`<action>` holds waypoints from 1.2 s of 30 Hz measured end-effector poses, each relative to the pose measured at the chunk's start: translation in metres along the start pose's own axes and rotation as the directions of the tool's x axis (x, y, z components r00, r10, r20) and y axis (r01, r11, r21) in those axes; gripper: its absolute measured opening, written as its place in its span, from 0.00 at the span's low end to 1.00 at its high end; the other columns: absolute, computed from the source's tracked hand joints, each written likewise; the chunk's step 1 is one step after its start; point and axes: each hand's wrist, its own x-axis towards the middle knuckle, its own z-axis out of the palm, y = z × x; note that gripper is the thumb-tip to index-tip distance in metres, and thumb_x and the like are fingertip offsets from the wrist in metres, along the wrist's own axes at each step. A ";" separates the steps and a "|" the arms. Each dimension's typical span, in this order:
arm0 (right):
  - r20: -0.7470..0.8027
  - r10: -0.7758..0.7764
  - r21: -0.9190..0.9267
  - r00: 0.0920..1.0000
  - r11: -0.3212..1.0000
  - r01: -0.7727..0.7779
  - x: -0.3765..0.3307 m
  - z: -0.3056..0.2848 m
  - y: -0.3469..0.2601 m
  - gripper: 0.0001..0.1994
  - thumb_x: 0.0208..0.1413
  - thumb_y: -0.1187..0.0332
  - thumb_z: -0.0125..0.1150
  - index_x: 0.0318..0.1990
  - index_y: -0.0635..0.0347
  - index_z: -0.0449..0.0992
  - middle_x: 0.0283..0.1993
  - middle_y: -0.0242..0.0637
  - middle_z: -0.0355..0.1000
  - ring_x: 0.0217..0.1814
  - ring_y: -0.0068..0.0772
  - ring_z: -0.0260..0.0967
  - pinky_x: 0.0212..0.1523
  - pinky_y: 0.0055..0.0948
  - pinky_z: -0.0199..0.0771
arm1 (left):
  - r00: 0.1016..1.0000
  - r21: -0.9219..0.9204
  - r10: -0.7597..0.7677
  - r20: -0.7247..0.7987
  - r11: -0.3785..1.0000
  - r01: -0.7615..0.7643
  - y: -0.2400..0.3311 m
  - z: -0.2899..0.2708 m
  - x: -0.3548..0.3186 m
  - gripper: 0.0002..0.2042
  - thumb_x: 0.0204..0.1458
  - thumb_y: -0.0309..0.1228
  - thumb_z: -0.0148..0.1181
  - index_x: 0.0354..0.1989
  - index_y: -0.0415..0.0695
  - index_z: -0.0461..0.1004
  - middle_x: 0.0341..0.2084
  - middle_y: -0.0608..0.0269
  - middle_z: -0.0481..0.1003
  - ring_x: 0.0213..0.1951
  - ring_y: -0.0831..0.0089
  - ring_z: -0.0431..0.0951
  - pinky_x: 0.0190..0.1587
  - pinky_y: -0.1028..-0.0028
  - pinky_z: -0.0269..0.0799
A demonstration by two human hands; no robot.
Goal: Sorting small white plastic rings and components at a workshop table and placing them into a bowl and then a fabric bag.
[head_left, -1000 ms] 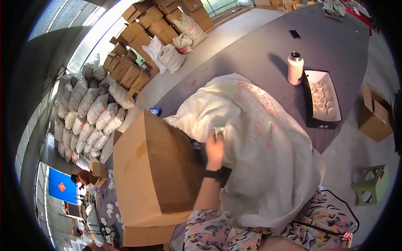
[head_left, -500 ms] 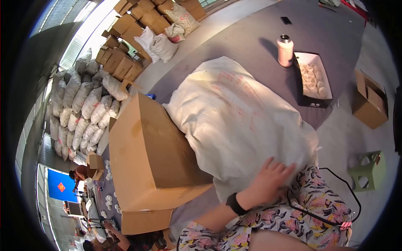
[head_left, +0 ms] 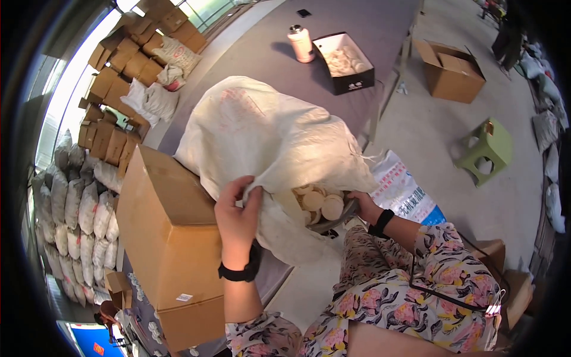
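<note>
Both hands have come to the mouth of the big white woven plastic sack (head_left: 267, 137), centre frame. Left hand (head_left: 238, 214) is pinching and lifting its edge; right hand (head_left: 360, 205) is gripping a grey scoop (head_left: 336, 221) of pale round discs (head_left: 324, 205). Brown cardboard box (head_left: 172, 238) with small white label (head_left: 184, 297) is sitting lower left, touching the sack. Black open tray (head_left: 345, 62) is lying upper centre.

One white woven sack (head_left: 267, 134), one large cardboard box (head_left: 172, 238) beside it, one black tray (head_left: 348, 80), one pale thread cone (head_left: 300, 43), one green stool (head_left: 488, 149), one open carton (head_left: 449, 74), two hands.
</note>
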 end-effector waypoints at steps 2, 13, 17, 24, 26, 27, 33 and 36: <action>0.012 0.013 -0.042 1.000 0.999 -0.013 -0.013 -0.009 0.012 0.08 0.42 0.65 0.53 0.31 0.54 0.70 0.22 0.32 0.68 0.19 0.28 0.64 0.17 0.26 0.57 | 1.000 -0.005 0.026 -0.015 1.000 -0.026 -0.006 0.002 -0.013 0.08 0.43 0.22 0.59 0.34 0.37 0.73 0.25 0.60 0.71 0.27 0.73 0.68 0.33 0.78 0.64; 0.139 0.063 -0.077 0.988 0.996 -0.052 -0.055 -0.069 -0.001 0.05 0.42 0.63 0.54 0.21 0.50 0.67 0.16 0.28 0.64 0.16 0.27 0.60 0.15 0.26 0.51 | 0.982 0.153 0.119 -0.145 0.984 -0.096 0.021 0.008 -0.035 0.06 0.44 0.21 0.58 0.32 0.35 0.75 0.23 0.64 0.67 0.22 0.76 0.63 0.27 0.79 0.60; 0.098 0.088 -0.083 0.991 0.993 -0.080 -0.071 -0.078 -0.012 0.06 0.41 0.63 0.54 0.19 0.49 0.67 0.16 0.28 0.64 0.15 0.26 0.59 0.15 0.25 0.51 | 0.977 0.244 0.121 -0.174 0.967 -0.076 0.036 0.014 -0.034 0.05 0.45 0.21 0.58 0.31 0.35 0.75 0.20 0.65 0.64 0.21 0.78 0.61 0.26 0.80 0.59; 0.044 0.169 -0.073 0.985 0.983 -0.166 -0.092 -0.116 -0.033 0.05 0.40 0.63 0.55 0.20 0.49 0.67 0.18 0.27 0.64 0.17 0.25 0.61 0.16 0.26 0.52 | 0.964 0.192 0.086 -0.250 0.981 -0.038 0.020 0.015 -0.035 0.06 0.45 0.23 0.59 0.32 0.35 0.76 0.18 0.66 0.63 0.20 0.80 0.60 0.24 0.81 0.57; -0.058 0.174 -0.065 0.983 0.982 -0.178 -0.107 -0.113 -0.043 0.04 0.40 0.64 0.53 0.22 0.51 0.67 0.17 0.28 0.63 0.14 0.26 0.59 0.15 0.25 0.53 | 0.960 0.184 0.035 -0.279 0.983 0.017 0.013 0.015 -0.036 0.06 0.46 0.24 0.59 0.31 0.35 0.76 0.17 0.66 0.66 0.20 0.81 0.61 0.24 0.81 0.59; -0.056 0.174 -0.068 0.983 0.982 -0.177 -0.110 -0.117 -0.046 0.04 0.40 0.64 0.53 0.22 0.51 0.67 0.17 0.28 0.63 0.14 0.26 0.59 0.15 0.25 0.53 | 0.952 0.170 -0.015 -0.305 0.983 0.070 0.007 0.014 -0.036 0.06 0.47 0.26 0.58 0.31 0.35 0.76 0.16 0.66 0.68 0.20 0.81 0.63 0.24 0.81 0.60; -0.030 0.165 -0.160 0.986 0.973 -0.168 -0.150 -0.158 -0.060 0.06 0.40 0.63 0.53 0.24 0.53 0.69 0.17 0.29 0.65 0.14 0.26 0.62 0.13 0.23 0.55 | 0.928 0.273 -0.152 -0.340 0.928 0.252 -0.081 0.020 -0.083 0.08 0.49 0.28 0.57 0.30 0.33 0.75 0.18 0.64 0.74 0.22 0.81 0.71 0.26 0.80 0.66; -0.053 0.166 -0.206 0.985 0.963 -0.173 -0.181 -0.181 -0.070 0.08 0.40 0.62 0.53 0.28 0.54 0.71 0.21 0.31 0.69 0.19 0.29 0.66 0.19 0.26 0.67 | 0.832 -0.105 -0.488 -0.264 0.872 0.479 -0.139 0.043 -0.128 0.07 0.49 0.27 0.54 0.25 0.36 0.74 0.18 0.62 0.74 0.21 0.76 0.73 0.26 0.77 0.68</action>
